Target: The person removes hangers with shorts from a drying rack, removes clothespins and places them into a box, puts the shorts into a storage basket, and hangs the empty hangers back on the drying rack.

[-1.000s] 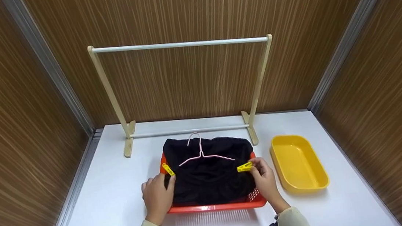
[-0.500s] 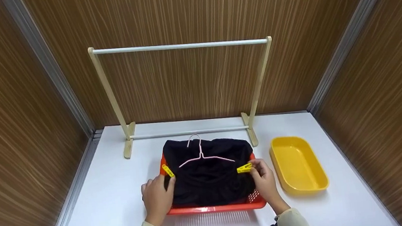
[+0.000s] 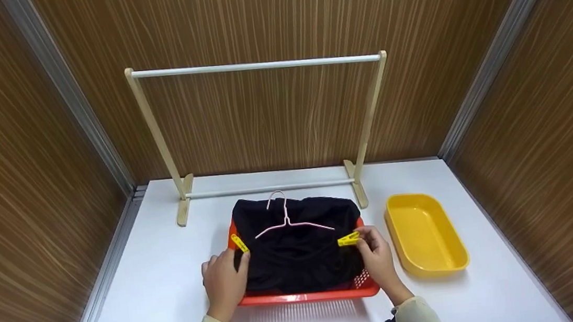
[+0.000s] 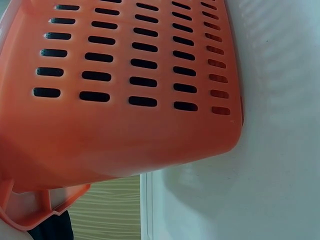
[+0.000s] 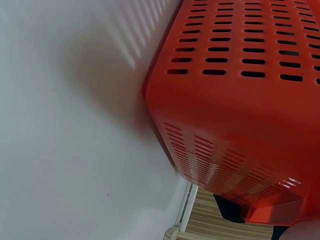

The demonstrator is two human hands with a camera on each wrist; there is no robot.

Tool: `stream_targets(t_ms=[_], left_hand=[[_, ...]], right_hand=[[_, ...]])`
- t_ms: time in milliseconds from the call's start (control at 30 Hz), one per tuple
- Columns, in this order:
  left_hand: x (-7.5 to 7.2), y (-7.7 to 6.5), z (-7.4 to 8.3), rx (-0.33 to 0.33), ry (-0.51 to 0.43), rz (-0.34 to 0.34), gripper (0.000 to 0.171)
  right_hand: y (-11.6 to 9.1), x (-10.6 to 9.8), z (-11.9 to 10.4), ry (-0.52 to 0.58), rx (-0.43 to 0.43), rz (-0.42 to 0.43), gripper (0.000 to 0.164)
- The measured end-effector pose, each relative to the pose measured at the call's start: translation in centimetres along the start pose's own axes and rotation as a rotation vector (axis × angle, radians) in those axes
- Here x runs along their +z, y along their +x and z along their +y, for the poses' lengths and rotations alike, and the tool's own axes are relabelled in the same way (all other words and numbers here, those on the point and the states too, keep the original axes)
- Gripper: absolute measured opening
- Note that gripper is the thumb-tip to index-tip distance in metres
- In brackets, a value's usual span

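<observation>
In the head view, my left hand [image 3: 225, 281] holds a yellow clothespin [image 3: 239, 243] by its near end, at the left side of a red basket [image 3: 307, 298]. The pinch is partly hidden by the hand. My right hand [image 3: 379, 257] pinches another yellow clothespin [image 3: 348, 239] between thumb and index finger at the basket's right side. Black cloth [image 3: 299, 270] fills the basket and drapes over its far rim. A pink hanger [image 3: 287, 223] lies on the cloth, hook toward the back, its arm ends close to the clothespins. Both wrist views mostly show the basket's slotted walls [image 4: 125, 135].
Behind the basket stands a rack with pale wooden uprights and a white top bar [image 3: 256, 66]. To the right, a yellow tray [image 3: 426, 234] sits on the white table [image 3: 136, 296]. Brown wood-grain panels [image 3: 262, 21] enclose the back and sides.
</observation>
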State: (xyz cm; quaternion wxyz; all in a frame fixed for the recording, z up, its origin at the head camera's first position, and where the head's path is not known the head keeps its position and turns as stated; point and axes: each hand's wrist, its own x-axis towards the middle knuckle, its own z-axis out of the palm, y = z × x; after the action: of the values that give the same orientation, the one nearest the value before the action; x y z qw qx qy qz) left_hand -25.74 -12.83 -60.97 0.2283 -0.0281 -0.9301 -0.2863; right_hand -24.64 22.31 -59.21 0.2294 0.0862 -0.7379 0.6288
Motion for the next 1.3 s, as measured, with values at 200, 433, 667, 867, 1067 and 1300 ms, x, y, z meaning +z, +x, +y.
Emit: stream_targets(t_ms=[200, 433, 667, 867, 1067, 1300], left_hand=[[0.1, 0.1, 0.0, -0.006, -0.003, 0.001, 0.032], [0.1, 0.1, 0.0, -0.02, -0.002, -0.013, 0.034], [0.1, 0.0, 0.0, -0.004, -0.004, 0.0, 0.033], [0.1, -0.1, 0.0, 0.018, -0.007, 0.021, 0.032], [0.1, -0.2, -0.1, 0.018, 0.002, 0.025, 0.034], [0.1, -0.1, 0.0, -0.004, 0.0, -0.003, 0.033]], right_hand=[[0.1, -0.2, 1.8, -0.008, 0.017, 0.004, 0.021], [0.2, -0.3, 1.9, 0.008, 0.005, 0.003, 0.021], [0.1, -0.3, 1.9, 0.021, 0.025, -0.003, 0.02], [0.0, -0.2, 1.9, 0.033, 0.024, 0.0, 0.021], [0.0, -0.2, 2.0, 0.031, 0.051, 0.01, 0.023], [0.1, -0.3, 1.9, 0.023, 0.05, 0.017, 0.022]])
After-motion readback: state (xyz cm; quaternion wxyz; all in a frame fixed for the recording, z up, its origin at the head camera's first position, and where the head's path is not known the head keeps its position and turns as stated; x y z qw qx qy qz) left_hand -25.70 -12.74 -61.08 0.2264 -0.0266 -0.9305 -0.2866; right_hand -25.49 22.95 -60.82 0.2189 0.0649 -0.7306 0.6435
